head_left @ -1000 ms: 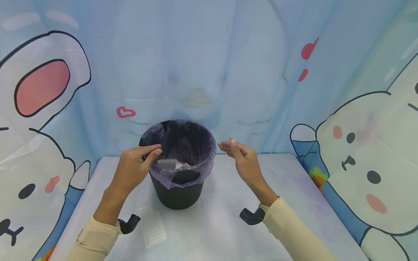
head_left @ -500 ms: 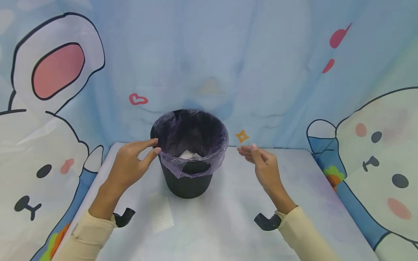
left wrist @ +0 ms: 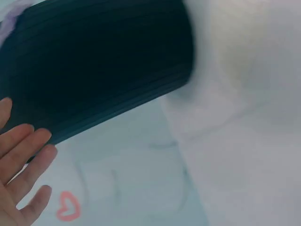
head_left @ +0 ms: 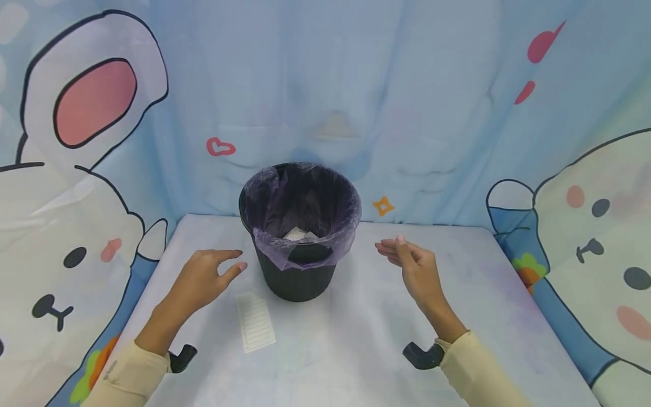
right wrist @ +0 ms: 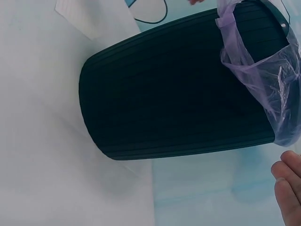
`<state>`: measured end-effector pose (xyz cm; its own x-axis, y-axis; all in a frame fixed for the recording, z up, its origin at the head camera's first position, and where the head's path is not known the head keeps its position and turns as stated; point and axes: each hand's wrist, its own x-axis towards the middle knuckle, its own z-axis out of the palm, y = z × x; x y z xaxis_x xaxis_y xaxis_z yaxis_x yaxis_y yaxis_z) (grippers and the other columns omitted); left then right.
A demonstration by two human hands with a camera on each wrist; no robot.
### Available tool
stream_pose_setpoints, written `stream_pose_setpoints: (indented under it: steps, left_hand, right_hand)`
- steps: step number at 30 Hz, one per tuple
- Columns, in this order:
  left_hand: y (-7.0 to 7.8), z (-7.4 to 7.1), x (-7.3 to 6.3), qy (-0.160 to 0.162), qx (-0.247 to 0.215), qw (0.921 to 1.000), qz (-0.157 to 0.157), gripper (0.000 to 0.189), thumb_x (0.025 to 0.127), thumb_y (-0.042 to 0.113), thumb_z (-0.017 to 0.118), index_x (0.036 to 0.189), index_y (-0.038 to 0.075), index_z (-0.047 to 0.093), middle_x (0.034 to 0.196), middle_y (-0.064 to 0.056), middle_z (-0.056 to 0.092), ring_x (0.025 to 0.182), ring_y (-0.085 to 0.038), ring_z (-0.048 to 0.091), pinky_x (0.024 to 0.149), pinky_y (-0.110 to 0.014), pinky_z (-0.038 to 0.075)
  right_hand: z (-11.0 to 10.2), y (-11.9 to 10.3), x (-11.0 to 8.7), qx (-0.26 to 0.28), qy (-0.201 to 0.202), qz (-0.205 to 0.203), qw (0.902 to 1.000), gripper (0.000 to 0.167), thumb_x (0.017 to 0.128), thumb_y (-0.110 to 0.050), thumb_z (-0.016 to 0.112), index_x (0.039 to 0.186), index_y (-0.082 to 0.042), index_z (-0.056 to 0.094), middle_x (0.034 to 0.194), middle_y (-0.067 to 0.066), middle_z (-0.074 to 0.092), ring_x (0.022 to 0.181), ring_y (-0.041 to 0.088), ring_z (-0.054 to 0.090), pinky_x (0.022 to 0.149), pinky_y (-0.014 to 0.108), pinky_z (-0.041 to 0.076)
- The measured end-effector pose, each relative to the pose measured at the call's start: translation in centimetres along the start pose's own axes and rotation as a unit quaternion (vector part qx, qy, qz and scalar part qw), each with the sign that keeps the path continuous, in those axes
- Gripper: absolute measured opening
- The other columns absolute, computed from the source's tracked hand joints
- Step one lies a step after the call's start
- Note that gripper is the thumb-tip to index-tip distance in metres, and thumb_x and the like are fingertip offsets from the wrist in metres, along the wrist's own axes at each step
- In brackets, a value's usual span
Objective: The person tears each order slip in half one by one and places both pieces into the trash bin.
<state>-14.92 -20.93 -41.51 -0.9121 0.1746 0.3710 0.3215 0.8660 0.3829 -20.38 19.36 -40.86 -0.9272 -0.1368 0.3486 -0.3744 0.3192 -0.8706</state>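
A black trash bin [head_left: 296,282] stands upright on the table, lined with a purple plastic bag [head_left: 351,226] folded over its rim. Some white crumpled pieces [head_left: 296,233] lie inside it; their kind is too small to tell. My left hand [head_left: 203,277] hovers to the left of the bin, thumb and fingers apart and holding nothing. To the right, my right hand [head_left: 414,268] is held in the air with its fingers extended, also without anything in it. Neither hand touches the bin. The right wrist view shows the liner [right wrist: 263,80] hanging over the bin's side.
A ruled white paper slip [head_left: 256,322] lies on the table [head_left: 351,350] in front of the bin, towards the left. Behind the table hangs a blue curtain [head_left: 315,68] printed with cartoon rabbits. A black wrist mount [head_left: 424,356] sticks out at the right cuff.
A blurred greyish object at the bin's mouth by my left hand is no longer visible. My left fingers have parted and that hand has drawn down from the rim. The head view has shifted.
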Motion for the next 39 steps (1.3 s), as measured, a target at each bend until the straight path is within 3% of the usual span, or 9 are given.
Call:
stream_pose_setpoints:
  steps: [6, 10, 14, 21, 29, 33, 39]
  left_hand:
    - [-1.3, 2.0, -0.7, -0.086, 0.023, 0.9959, -0.015, 0.035, 0.089, 0.025, 0.077, 0.115, 0.001, 0.074, 0.115, -0.016, 0.074, 0.109, -0.036, 0.070, 0.092, -0.050, 0.057]
    - [-2.0, 3.2, -1.0, -0.144, 0.044, 0.9886, -0.010, 0.038, 0.086, 0.024, 0.080, 0.116, 0.001, 0.073, 0.117, -0.016, 0.073, 0.111, -0.036, 0.069, 0.094, -0.050, 0.056]
    - [-2.7, 4.2, -1.3, -0.190, 0.069, 0.9791, 0.021, 0.041, 0.082, 0.020, 0.083, 0.117, 0.001, 0.073, 0.117, -0.014, 0.074, 0.111, -0.035, 0.069, 0.095, -0.049, 0.055]
    - [-3.3, 5.7, -1.8, -0.269, 0.114, 0.9533, 0.076, 0.053, 0.076, 0.018, 0.088, 0.124, 0.004, 0.070, 0.126, -0.014, 0.070, 0.120, -0.037, 0.062, 0.101, -0.054, 0.050]
    - [-3.0, 7.3, -2.0, -0.332, 0.153, 0.9244, 0.108, 0.069, 0.074, 0.020, 0.088, 0.136, 0.009, 0.061, 0.144, -0.010, 0.059, 0.137, -0.038, 0.049, 0.108, -0.057, 0.044]
    - [-2.9, 8.0, -2.2, -0.357, 0.154, 0.9165, 0.094, 0.075, 0.073, 0.023, 0.088, 0.141, 0.013, 0.057, 0.149, -0.008, 0.054, 0.142, -0.036, 0.044, 0.110, -0.057, 0.042]
    - [-2.5, 8.4, -2.3, -0.372, 0.172, 0.9082, 0.084, 0.076, 0.073, 0.025, 0.088, 0.141, 0.012, 0.057, 0.148, -0.007, 0.055, 0.143, -0.033, 0.044, 0.111, -0.054, 0.042]
  right_hand:
    - [-0.1, 0.5, -0.3, 0.003, -0.004, 0.006, 1.0000, 0.051, 0.111, -0.033, 0.037, 0.119, 0.008, 0.067, 0.117, 0.021, 0.072, 0.105, 0.002, 0.069, 0.090, 0.012, 0.052]
    - [-0.1, 0.8, -0.6, -0.002, -0.006, 0.018, 0.9998, 0.051, 0.111, -0.033, 0.037, 0.119, 0.008, 0.067, 0.117, 0.021, 0.072, 0.110, 0.017, 0.071, 0.090, 0.012, 0.052]
    - [0.0, 0.9, -1.0, -0.014, -0.009, 0.032, 0.9994, 0.054, 0.110, -0.037, 0.037, 0.120, 0.007, 0.067, 0.119, 0.019, 0.072, 0.114, 0.029, 0.068, 0.090, 0.010, 0.050]
    - [0.3, 1.4, -1.3, -0.013, -0.016, 0.045, 0.9988, 0.054, 0.110, -0.038, 0.037, 0.120, 0.006, 0.067, 0.119, 0.018, 0.072, 0.115, 0.031, 0.068, 0.091, 0.011, 0.051]
    - [0.6, 2.0, -1.8, -0.009, -0.016, 0.050, 0.9986, 0.052, 0.110, -0.036, 0.038, 0.118, 0.007, 0.068, 0.117, 0.019, 0.072, 0.113, 0.033, 0.068, 0.089, 0.011, 0.051]
    - [0.5, 2.1, -1.9, -0.012, -0.015, 0.058, 0.9981, 0.053, 0.110, -0.037, 0.038, 0.118, 0.006, 0.068, 0.117, 0.018, 0.073, 0.113, 0.032, 0.069, 0.090, 0.012, 0.052]
    - [0.4, 2.1, -2.3, -0.021, -0.020, 0.064, 0.9975, 0.054, 0.110, -0.039, 0.037, 0.120, 0.004, 0.068, 0.120, 0.017, 0.072, 0.115, 0.029, 0.068, 0.100, 0.036, 0.054]
